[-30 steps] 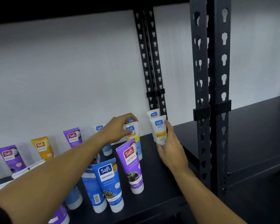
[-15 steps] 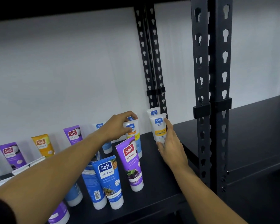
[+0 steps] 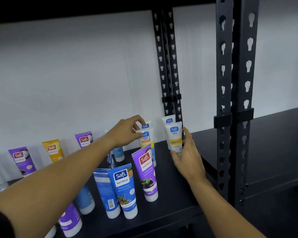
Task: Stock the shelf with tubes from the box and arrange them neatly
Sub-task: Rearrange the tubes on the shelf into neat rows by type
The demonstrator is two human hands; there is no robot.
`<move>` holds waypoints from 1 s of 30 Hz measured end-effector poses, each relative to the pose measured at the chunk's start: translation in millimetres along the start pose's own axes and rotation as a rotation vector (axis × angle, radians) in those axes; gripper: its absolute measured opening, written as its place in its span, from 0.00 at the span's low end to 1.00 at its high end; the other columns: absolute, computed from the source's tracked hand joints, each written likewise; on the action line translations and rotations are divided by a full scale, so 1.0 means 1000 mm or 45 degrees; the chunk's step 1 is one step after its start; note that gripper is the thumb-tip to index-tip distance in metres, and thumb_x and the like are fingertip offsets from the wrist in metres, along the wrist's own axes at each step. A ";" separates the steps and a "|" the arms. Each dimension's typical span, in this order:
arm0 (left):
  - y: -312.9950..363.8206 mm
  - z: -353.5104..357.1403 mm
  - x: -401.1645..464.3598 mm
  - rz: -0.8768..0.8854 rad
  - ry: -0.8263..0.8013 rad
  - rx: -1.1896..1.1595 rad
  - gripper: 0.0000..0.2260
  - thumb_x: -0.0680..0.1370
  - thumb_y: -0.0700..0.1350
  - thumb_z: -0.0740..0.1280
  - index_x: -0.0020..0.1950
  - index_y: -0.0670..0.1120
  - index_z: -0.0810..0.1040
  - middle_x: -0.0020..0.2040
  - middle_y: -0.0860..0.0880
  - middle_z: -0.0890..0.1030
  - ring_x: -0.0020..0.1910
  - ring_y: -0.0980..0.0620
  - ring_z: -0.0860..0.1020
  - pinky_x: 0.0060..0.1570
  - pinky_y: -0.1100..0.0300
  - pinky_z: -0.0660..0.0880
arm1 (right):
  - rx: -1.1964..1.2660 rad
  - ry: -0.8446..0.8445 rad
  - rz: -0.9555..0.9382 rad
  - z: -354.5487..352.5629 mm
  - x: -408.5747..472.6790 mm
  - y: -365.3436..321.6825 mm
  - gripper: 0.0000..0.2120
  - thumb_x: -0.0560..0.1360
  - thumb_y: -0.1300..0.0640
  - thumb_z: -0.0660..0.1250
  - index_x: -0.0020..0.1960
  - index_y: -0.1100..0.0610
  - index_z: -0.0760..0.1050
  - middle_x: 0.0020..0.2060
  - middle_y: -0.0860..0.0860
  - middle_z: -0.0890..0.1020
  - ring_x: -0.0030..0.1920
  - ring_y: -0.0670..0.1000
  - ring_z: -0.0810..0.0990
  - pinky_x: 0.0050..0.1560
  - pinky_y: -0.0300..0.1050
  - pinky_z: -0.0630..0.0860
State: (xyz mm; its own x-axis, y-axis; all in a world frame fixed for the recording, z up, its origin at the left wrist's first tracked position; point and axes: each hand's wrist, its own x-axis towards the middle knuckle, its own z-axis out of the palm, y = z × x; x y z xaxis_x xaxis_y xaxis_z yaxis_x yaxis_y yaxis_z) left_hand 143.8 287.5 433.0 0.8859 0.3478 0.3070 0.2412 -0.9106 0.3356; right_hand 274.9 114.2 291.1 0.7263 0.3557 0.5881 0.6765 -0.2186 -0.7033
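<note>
On the black shelf (image 3: 175, 200) many tubes stand cap down. My left hand (image 3: 127, 130) pinches the top of a white and blue tube (image 3: 146, 138) in the middle row. My right hand (image 3: 186, 155) grips a white tube with a yellow band (image 3: 175, 137) near the shelf's right end, fingers wrapped round its lower half. Another white tube (image 3: 169, 119) stands just behind it. In front stand a purple tube (image 3: 147, 172) and a blue tube (image 3: 125, 188). Along the white back wall stand purple tubes (image 3: 85, 140) and an orange tube (image 3: 52, 150).
Black perforated uprights (image 3: 234, 103) rise at the right of the hands, with thinner ones (image 3: 167, 66) at the back. A neighbouring black shelf (image 3: 273, 148) lies beyond them. More blue and purple tubes (image 3: 70, 220) crowd the lower left. The box is not in view.
The view has shifted slightly. Both hands stay on their tubes with almost no movement; the white tube with the yellow band sits a little more upright.
</note>
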 end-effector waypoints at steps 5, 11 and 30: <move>-0.010 -0.016 -0.019 -0.109 -0.049 0.128 0.14 0.80 0.50 0.66 0.64 0.51 0.72 0.61 0.47 0.77 0.54 0.51 0.77 0.52 0.58 0.73 | -0.080 -0.051 0.065 -0.004 -0.009 -0.009 0.42 0.76 0.56 0.70 0.80 0.50 0.45 0.67 0.53 0.70 0.68 0.55 0.70 0.60 0.55 0.76; -0.023 -0.035 -0.051 -0.130 -0.106 0.168 0.15 0.80 0.52 0.65 0.65 0.52 0.73 0.63 0.47 0.76 0.57 0.50 0.76 0.57 0.57 0.72 | -0.379 -0.380 0.164 -0.017 -0.033 -0.013 0.46 0.78 0.47 0.66 0.80 0.52 0.36 0.80 0.52 0.52 0.79 0.56 0.51 0.73 0.57 0.63; -0.040 -0.112 -0.149 -0.079 -0.140 0.055 0.12 0.80 0.55 0.63 0.63 0.55 0.74 0.57 0.50 0.79 0.53 0.51 0.79 0.52 0.57 0.77 | -0.706 -0.693 0.070 -0.096 -0.017 -0.143 0.20 0.78 0.50 0.63 0.68 0.52 0.74 0.62 0.54 0.80 0.59 0.56 0.79 0.62 0.52 0.76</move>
State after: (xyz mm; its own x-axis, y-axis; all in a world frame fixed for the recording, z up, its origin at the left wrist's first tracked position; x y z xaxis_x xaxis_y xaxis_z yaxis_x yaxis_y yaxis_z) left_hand -42.2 297.0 473.2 0.9061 0.3796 0.1868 0.3118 -0.8976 0.3117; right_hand 177.7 51.7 419.8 0.6956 0.6959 0.1785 0.7075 -0.6203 -0.3386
